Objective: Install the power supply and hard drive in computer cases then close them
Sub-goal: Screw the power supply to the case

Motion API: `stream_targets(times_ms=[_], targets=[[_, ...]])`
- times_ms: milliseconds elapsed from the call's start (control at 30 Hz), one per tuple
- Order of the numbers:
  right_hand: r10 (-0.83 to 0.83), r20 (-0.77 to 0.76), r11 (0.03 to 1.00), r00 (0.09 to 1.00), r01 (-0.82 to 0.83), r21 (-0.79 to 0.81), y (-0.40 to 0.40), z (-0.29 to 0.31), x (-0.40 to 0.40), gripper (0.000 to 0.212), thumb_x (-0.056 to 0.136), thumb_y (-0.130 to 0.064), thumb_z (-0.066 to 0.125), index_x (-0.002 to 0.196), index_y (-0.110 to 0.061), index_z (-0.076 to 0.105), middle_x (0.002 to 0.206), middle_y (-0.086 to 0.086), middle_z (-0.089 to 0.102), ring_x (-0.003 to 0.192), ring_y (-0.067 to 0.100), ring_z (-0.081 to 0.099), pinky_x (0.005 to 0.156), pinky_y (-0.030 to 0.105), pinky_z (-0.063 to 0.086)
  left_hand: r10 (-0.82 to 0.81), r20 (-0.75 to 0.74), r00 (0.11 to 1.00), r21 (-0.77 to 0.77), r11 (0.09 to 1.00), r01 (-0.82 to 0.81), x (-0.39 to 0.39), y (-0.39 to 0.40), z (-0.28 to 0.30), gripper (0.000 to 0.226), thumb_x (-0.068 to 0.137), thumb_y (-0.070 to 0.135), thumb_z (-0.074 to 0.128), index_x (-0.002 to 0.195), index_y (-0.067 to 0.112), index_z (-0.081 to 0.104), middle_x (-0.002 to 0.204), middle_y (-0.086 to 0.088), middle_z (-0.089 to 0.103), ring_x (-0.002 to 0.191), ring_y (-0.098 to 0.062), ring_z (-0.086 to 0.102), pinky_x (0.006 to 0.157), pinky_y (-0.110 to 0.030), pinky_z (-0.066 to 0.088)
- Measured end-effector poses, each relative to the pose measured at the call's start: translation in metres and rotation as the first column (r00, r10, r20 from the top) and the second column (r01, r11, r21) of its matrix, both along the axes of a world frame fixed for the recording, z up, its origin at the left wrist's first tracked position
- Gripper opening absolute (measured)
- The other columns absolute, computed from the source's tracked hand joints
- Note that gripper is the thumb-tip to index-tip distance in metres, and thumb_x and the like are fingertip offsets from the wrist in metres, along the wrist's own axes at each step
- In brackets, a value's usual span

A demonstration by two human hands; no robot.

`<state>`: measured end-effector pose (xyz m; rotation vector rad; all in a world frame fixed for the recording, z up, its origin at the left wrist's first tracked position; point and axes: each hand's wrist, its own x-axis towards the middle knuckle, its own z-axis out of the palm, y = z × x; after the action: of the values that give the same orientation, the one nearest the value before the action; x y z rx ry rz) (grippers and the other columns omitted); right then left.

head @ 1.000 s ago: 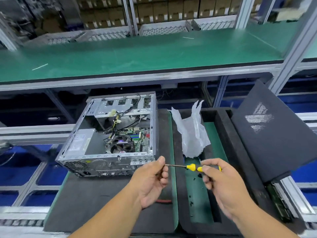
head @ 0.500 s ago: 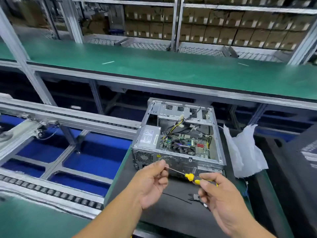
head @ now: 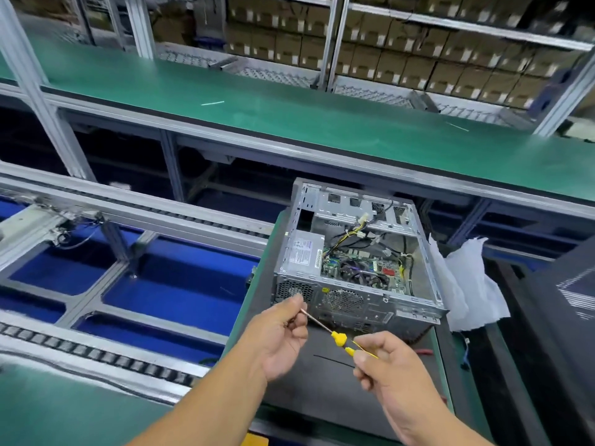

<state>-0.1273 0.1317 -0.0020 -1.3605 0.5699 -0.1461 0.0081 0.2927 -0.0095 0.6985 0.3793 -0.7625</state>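
An open silver computer case [head: 357, 300] lies on a dark mat [head: 322, 391], its side off. A grey power supply [head: 302, 252] sits in its left part, beside the motherboard and fan [head: 363, 273]. Just in front of the case I hold a small yellow-handled screwdriver [head: 338, 339]. My right hand [head: 383, 365] grips its handle. My left hand [head: 280, 339] pinches the tip of its metal shaft. The dark case side panel [head: 570, 304] leans at the right edge.
A crumpled white plastic bag [head: 467, 284] lies right of the case. A black cable tie [head: 331, 360] rests on the mat. A roller conveyor [head: 96, 352] with blue floor beneath runs at the left. A green workbench shelf [head: 322, 117] crosses behind, with cartons [head: 418, 59] beyond.
My view has swung left, so the case now sits right of centre and the conveyor shows. Both hands keep holding the screwdriver in front of the case.
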Motion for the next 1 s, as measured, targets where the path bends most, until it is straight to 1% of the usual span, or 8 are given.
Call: stream_targets(times_ms=[100,267,433,533,633,800,900,1000], targets=[[-0.009,-0.008,1.000,1.000,0.009,-0.008,0.002,-0.005,0.005,0.015,0.091,0.014,0.064,0.102,0.005,0.062,0.067,0.015,0.063,0.057,0.021,0.058,0.046,0.026,0.043,-0.009,-0.017,1.000,0.016,1.000,0.009,0.004,0.001,0.004,0.026,0.073,0.008,0.078,0.095,-0.001,0.069,0.073,-0.009,0.064,0.056,-0.011,0.054,0.044,-0.020,0.039],[0.015,-0.006,1.000,1.000,-0.015,-0.010,0.010,-0.016,0.015,0.014,0.092,0.012,0.064,0.102,0.003,0.063,0.069,0.014,0.065,0.056,0.020,0.060,0.046,0.026,0.044,0.009,-0.040,0.999,0.047,0.999,-0.007,0.014,0.005,0.006,0.011,0.084,0.007,0.076,0.091,0.001,0.069,0.070,-0.007,0.060,0.054,-0.010,0.050,0.044,-0.019,0.038],[-0.021,0.006,0.998,1.000,0.020,0.054,0.015,-0.024,0.019,0.014,0.093,0.012,0.063,0.103,0.002,0.062,0.070,0.013,0.067,0.056,0.020,0.061,0.045,0.026,0.045,-0.002,-0.026,1.000,0.074,0.997,0.004,0.018,0.005,0.001,0.019,0.070,0.008,0.082,0.085,0.001,0.073,0.072,-0.008,0.062,0.055,-0.011,0.052,0.046,-0.020,0.042],[-0.057,-0.002,0.984,0.998,0.056,0.171,0.021,-0.028,0.019,0.013,0.097,0.011,0.058,0.106,0.002,0.060,0.077,0.015,0.071,0.054,0.022,0.060,0.044,0.028,0.047,0.024,-0.062,0.998,0.118,0.993,-0.016,0.019,-0.005,-0.005,0.015,0.081,0.010,0.080,0.091,0.001,0.073,0.073,-0.007,0.065,0.054,-0.008,0.051,0.046,-0.018,0.045],[-0.059,-0.013,0.976,0.998,0.060,0.209,0.027,-0.032,0.017,0.014,0.100,0.010,0.053,0.109,0.002,0.058,0.085,0.020,0.073,0.053,0.024,0.059,0.044,0.030,0.049,0.048,-0.082,0.995,0.177,0.984,-0.033,0.022,-0.017,-0.009,0.012,0.089,0.011,0.076,0.093,0.001,0.072,0.071,-0.007,0.068,0.049,-0.007,0.050,0.044,-0.017,0.045],[-0.035,-0.059,0.991,0.998,0.042,0.128,0.027,-0.038,0.014,0.020,0.099,0.009,0.055,0.113,-0.005,0.062,0.084,0.013,0.074,0.055,0.023,0.057,0.046,0.029,0.048,-0.020,-0.033,0.999,0.268,0.963,0.028,0.026,-0.036,-0.010,0.013,0.096,0.013,0.070,0.100,0.001,0.069,0.068,-0.006,0.071,0.048,-0.007,0.050,0.044,-0.018,0.044],[-0.023,-0.087,0.999,0.996,0.026,0.032,0.022,-0.037,0.014,0.023,0.098,0.006,0.058,0.113,-0.011,0.064,0.086,0.011,0.076,0.060,0.021,0.060,0.047,0.029,0.046,-0.069,-0.002,0.998,0.272,0.960,0.067,0.028,-0.045,-0.007,0.010,0.094,0.013,0.072,0.097,0.003,0.070,0.072,-0.006,0.072,0.049,-0.007,0.050,0.044,-0.018,0.043],[-0.027,-0.112,1.000,0.993,0.028,0.003,0.019,-0.034,0.014,0.023,0.098,0.003,0.059,0.112,-0.014,0.066,0.088,0.010,0.077,0.062,0.020,0.061,0.049,0.028,0.046,-0.080,0.001,0.997,0.262,0.962,0.077,0.029,-0.047,-0.008,0.014,0.093,0.017,0.074,0.099,0.004,0.070,0.071,-0.003,0.070,0.051,-0.008,0.048,0.044,-0.019,0.041]])
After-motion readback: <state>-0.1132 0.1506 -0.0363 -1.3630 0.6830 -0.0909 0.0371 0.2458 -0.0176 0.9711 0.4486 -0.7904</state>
